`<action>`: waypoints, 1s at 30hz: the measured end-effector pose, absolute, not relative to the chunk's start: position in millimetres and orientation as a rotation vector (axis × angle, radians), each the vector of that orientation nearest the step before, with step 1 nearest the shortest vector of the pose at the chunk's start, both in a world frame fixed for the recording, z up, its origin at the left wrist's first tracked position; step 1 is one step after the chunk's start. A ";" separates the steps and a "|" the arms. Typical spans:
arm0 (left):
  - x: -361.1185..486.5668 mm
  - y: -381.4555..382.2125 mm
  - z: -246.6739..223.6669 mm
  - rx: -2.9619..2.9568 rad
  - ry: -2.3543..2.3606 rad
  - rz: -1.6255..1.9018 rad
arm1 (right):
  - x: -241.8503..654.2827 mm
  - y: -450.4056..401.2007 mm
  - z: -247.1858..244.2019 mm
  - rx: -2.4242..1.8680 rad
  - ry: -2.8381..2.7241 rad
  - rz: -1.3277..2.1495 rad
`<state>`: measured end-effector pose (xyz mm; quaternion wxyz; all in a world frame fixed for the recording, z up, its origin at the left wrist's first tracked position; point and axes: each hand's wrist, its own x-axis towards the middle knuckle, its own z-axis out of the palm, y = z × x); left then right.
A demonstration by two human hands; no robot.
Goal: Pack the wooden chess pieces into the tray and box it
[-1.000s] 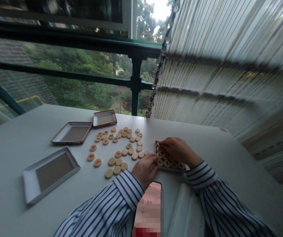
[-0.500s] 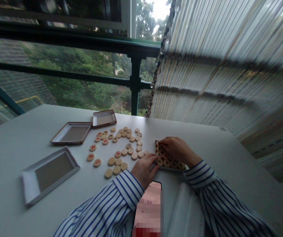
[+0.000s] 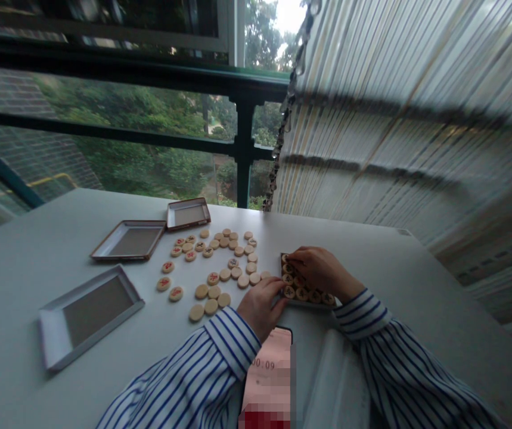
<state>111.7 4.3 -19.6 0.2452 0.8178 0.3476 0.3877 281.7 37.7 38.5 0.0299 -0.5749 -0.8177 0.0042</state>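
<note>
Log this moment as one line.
Left hand: at left edge of shallow rectangular box | right hand: over round beige discs inside | more discs: on white table

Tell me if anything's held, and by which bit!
Left grip apparently holds the box, near left corner; whether right grip pinches the piece beneath can't be told.

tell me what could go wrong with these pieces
The right hand, bent over the box, might knock the pieces in it out of line. The left hand, at the box's left edge, could brush the loose discs beside it. The left cuff, beside the phone, may nudge it.
</note>
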 end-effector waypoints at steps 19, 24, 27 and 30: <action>111.0 4.3 -19.7 2.237 0.958 1.044 | 290.0 38.5 39.2 -1.674 -2.476 -0.084; 111.1 5.2 -21.5 2.246 0.944 1.052 | 296.2 37.4 49.0 -1.687 -2.375 -0.153; 110.8 5.1 -21.1 2.251 0.938 1.055 | 300.2 36.8 53.7 -1.715 -2.336 -0.199; 110.7 4.4 -19.5 2.253 0.935 1.074 | 303.4 36.2 57.0 -1.739 -2.329 -0.222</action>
